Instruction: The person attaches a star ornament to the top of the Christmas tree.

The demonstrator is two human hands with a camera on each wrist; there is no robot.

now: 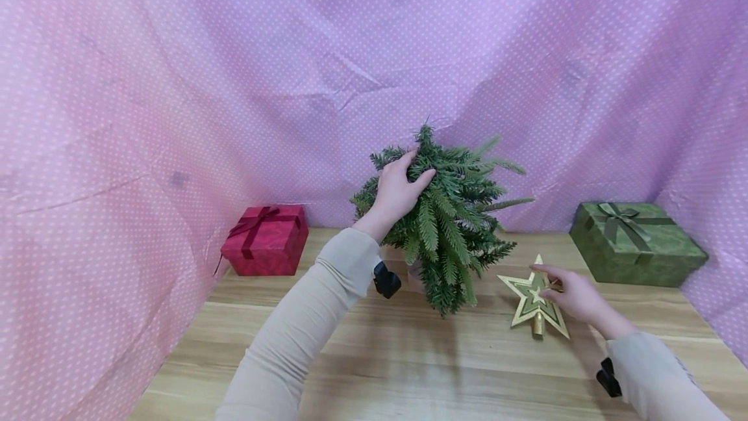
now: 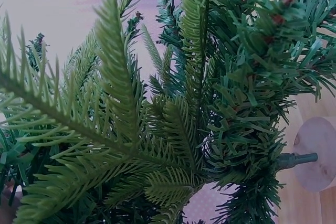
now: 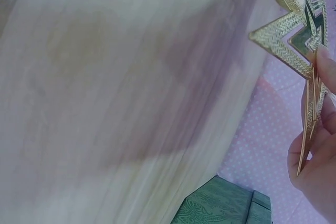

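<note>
I stood near and watched a person work with both hands over the wooden worktop (image 1: 479, 382). The right grip (image 1: 575, 294) was pinched together on the gold star (image 1: 530, 301), which was to the right of the green tree (image 1: 450, 219), with its short socket (image 1: 538, 325) pointing down. Whether its lower points touched the wood, I could not tell. The left grip (image 1: 397, 195) rested on the upper branches; its thumb was apart from the fingers, but needles partly hid the fingertips, so I could not say if it was clamped on anything. Below the branches was a pale round base (image 2: 315, 179).

In my judgement, the step in hand was to hold the star while the tree was steadied. The next move seemed to call for a firm pinch, the socket free of fingers, and only gentle pressure on the tree, so that it would not tip. A red box (image 1: 269, 245) and a green box (image 1: 643, 258) stood at either side.
</note>
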